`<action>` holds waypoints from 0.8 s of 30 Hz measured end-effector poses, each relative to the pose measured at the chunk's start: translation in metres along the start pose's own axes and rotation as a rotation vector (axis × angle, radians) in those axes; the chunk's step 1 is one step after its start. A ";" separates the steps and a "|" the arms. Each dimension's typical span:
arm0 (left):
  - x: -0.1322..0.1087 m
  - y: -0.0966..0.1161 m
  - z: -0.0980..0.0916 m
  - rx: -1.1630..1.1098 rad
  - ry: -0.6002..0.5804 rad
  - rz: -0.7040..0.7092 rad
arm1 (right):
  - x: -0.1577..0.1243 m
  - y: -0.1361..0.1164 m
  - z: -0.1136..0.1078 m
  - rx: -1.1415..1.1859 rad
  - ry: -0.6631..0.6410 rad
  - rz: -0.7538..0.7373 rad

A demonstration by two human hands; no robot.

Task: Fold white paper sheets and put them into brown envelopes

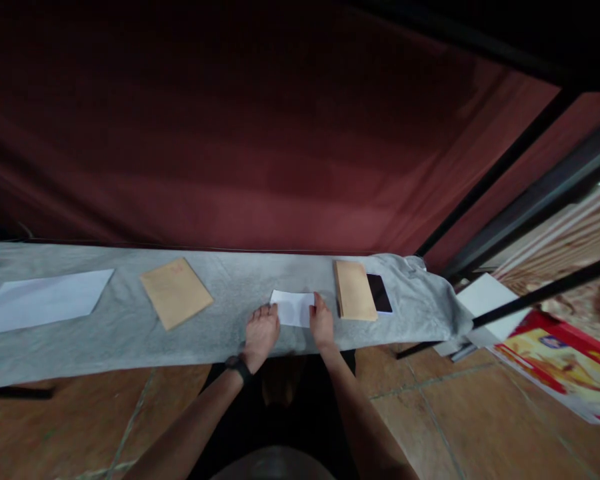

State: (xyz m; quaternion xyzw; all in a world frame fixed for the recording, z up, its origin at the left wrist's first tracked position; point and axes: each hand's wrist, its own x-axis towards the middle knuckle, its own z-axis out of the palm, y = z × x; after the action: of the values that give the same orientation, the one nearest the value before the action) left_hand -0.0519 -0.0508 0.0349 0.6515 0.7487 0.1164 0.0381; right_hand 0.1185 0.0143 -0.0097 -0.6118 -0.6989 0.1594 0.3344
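Observation:
A small white sheet of paper (294, 309), seemingly folded, is held just over the grey cloth by both hands. My left hand (263, 330), with a dark watch on its wrist, grips the left edge with the fingers curled. At the right edge, my right hand (321, 321) pinches the paper between thumb and fingers. To the right of it lies a stack of brown envelopes (355, 290), partly over a dark phone or tablet (379, 293). A single brown envelope (177, 293) lies to the left, turned at an angle.
White paper sheets (45, 300) lie at the far left of the cloth-covered table (230, 280). A dark red curtain (260, 167) hangs behind. Black metal bars (500, 170) cross the right side. A red and yellow box (565, 363) and a white box (490, 303) sit on the right.

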 end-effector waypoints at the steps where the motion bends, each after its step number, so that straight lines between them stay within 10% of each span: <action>1: 0.000 0.001 0.001 0.062 0.030 0.049 | 0.000 -0.001 -0.002 -0.045 -0.019 -0.005; 8: 0.006 -0.001 0.017 0.084 -0.012 0.477 | -0.011 -0.017 -0.009 -0.176 0.001 -0.148; 24: 0.019 -0.018 0.021 -0.052 -0.152 0.453 | -0.050 -0.029 0.002 -0.373 -0.114 -0.233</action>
State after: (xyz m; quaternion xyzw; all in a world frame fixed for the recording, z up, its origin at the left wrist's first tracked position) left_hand -0.0674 -0.0312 0.0121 0.8085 0.5752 0.0920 0.0842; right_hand 0.0964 -0.0395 -0.0067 -0.5681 -0.8000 0.0219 0.1918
